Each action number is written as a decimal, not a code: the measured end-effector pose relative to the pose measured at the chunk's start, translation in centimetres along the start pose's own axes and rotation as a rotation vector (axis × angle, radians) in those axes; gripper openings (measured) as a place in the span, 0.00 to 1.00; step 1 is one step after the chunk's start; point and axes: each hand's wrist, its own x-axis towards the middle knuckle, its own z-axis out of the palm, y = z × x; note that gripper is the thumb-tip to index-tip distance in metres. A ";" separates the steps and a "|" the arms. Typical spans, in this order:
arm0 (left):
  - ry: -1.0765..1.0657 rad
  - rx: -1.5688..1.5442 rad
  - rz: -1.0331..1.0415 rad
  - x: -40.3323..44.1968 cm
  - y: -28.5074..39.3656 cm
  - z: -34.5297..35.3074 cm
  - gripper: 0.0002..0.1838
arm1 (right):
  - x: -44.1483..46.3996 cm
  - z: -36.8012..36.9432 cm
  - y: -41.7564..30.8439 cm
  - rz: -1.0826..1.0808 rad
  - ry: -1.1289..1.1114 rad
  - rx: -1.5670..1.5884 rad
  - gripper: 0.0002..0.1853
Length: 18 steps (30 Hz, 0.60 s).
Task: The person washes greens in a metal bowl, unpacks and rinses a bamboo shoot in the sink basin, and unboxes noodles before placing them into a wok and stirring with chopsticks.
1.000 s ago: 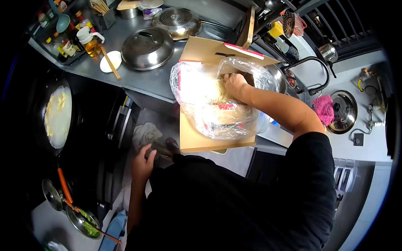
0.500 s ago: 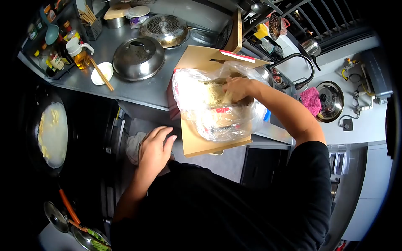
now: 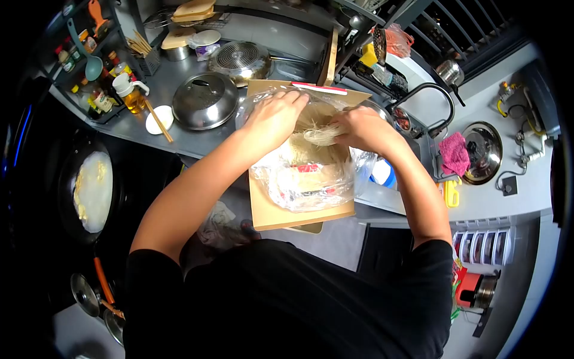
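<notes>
An open cardboard box (image 3: 302, 219) lined with a clear plastic bag (image 3: 284, 194) stands in front of me. Pale dry noodles (image 3: 302, 149) lie inside it. My right hand (image 3: 362, 128) grips a bundle of noodles (image 3: 321, 136) over the opening, its fingers closed round the bundle's right end. At the box's upper left, my left hand (image 3: 278, 116) rests on the plastic bag by the rim, with its fingers bent together; whether they pinch the plastic is unclear.
A wok (image 3: 70, 200) with a pale sheet of food is at left. On the counter are a domed lid (image 3: 205, 102), a frying pan (image 3: 239, 58), a white bowl (image 3: 159, 120) with chopsticks and an oil jug (image 3: 133, 100). A black faucet (image 3: 427, 87) is at right.
My left hand has come up from beside my body to the box's upper left edge. The right hand has lifted a bundle of noodles out of the pile. The view has shifted slightly.
</notes>
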 end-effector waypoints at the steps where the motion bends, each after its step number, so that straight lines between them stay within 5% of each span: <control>1: -0.058 -0.065 -0.040 0.5 -0.3 -0.1 0.17 | -0.5 -0.9 -0.5 0.033 0.023 0.027 0.19; 7: -0.259 -0.481 -0.338 -0.5 0.3 -3.8 0.11 | -1.8 1.3 0.0 -0.017 0.156 0.136 0.21; 13: -0.223 -0.787 -0.617 -10.8 2.5 -5.6 0.08 | -2.9 0.7 -0.4 -0.046 0.056 0.260 0.22; 16: -0.210 -0.636 -0.526 -15.5 4.6 -8.0 0.09 | -2.3 -2.8 -2.8 -0.084 0.044 0.209 0.21; 18: -0.296 -0.714 -0.707 -17.7 5.5 -10.8 0.11 | -1.3 -4.9 -3.9 -0.132 0.052 0.235 0.20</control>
